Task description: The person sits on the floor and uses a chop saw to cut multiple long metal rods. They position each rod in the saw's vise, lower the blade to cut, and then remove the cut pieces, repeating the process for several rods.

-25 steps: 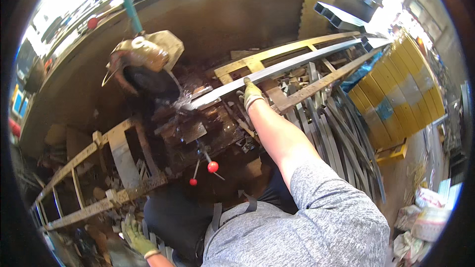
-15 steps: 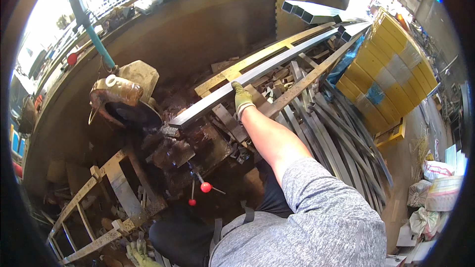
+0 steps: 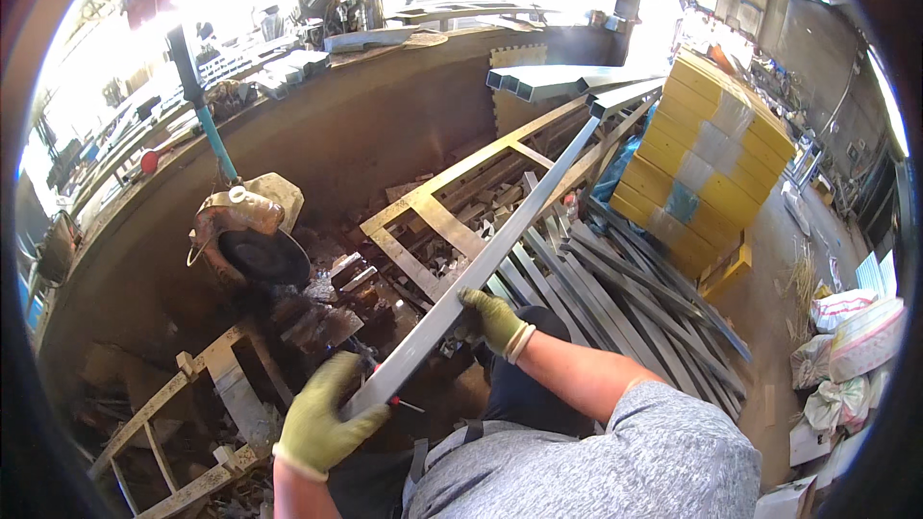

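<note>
In the head view, I am grasping the grey metal tube (image 3: 490,252) with the right hand (image 3: 492,320), probably supporting its weight; the left hand (image 3: 332,411) is straddling its near end, closure unclear. The tube is slanting past the yellow frame (image 3: 450,224).

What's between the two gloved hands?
In the head view, part of a long metal bar runs between the left hand and right hand.

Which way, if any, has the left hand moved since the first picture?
Yes: against the lower-left yellow frame, the left hand moved up and right, to the near end of the metal tube.
</note>
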### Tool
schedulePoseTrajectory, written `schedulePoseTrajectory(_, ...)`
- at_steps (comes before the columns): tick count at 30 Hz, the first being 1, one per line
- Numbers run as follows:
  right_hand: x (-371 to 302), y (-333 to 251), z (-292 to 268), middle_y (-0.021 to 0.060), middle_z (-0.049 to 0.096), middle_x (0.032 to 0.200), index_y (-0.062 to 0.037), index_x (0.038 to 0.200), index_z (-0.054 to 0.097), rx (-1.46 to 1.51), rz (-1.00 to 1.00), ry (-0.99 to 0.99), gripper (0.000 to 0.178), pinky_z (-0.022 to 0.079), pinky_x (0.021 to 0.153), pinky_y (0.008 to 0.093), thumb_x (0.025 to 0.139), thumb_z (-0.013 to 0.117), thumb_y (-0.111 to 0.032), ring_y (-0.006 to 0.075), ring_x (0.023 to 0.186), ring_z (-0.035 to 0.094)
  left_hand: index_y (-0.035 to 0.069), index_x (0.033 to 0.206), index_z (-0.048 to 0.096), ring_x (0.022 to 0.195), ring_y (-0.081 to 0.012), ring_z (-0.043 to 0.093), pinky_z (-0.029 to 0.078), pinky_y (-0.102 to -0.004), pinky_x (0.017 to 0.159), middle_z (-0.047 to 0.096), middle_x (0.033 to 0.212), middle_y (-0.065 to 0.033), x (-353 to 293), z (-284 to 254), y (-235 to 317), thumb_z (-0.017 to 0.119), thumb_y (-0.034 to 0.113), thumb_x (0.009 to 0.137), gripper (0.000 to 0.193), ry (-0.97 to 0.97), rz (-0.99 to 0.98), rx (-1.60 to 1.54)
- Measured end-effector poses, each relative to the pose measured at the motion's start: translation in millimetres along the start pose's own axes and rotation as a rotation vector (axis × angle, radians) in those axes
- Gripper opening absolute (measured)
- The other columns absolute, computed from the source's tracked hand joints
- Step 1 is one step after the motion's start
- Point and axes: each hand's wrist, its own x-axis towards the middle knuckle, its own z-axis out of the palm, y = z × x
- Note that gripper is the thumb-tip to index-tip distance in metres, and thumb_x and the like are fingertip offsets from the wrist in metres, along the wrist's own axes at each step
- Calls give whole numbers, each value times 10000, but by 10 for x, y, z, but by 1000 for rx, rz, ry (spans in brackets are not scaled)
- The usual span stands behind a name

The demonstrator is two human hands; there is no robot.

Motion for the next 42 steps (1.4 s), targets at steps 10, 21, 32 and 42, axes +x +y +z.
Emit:
schedulePoseTrajectory(10, -672, -294, -318, 130, 834, 1099, -53, 1295, 790, 348, -247, 292, 317, 692, 955, 512, 1083, 842, -282, 325, 938, 798, 8, 1792, 466, 1392, -379, 780, 581, -429, 1193, 775, 1486, -321, 17, 637, 938, 807, 468, 1055, 933, -505, -99, -265)
schedulePoseTrajectory(21, -2060, -1131, -3019, 192, 822, 907, 28, 1122, 831, -545, -169, 713, 482, 660, 788, 472, 978, 864, -431, 314, 737, 784, -51, 1823, 406, 1537, -331, 690, 579, -409, 1262, 630, 1725, -311, 306, 1962, 1647, 804, 388, 1180, 875, -725, 41, -764)
schedulePoseTrajectory(32, -3765, 1625, -4205, 310, 834, 1311, 73, 1378, 789, -1066, 339, 825, 798, 639, 1092, 500, 787, 945, -439, 421, 1245, 814, -28, 1746, 553, 1471, -241, 710, 560, -386, 1274, 699, 1677, -161, 741, 2005, -146, 736, 163, 1206, 602, -141, -259, -770)
schedulePoseTrajectory(42, -2670, 2225, -4788, 356, 643, 1701, 59, 1740, 549, -923, 216, 888, 1064, 471, 1370, 484, 879, 932, -435, 475, 1583, 639, -27, 1661, 644, 1257, -212, 799, 634, -363, 1085, 798, 1507, -144, 165, 1530, -491, 723, 201, 1225, 497, 174, -590, -703)
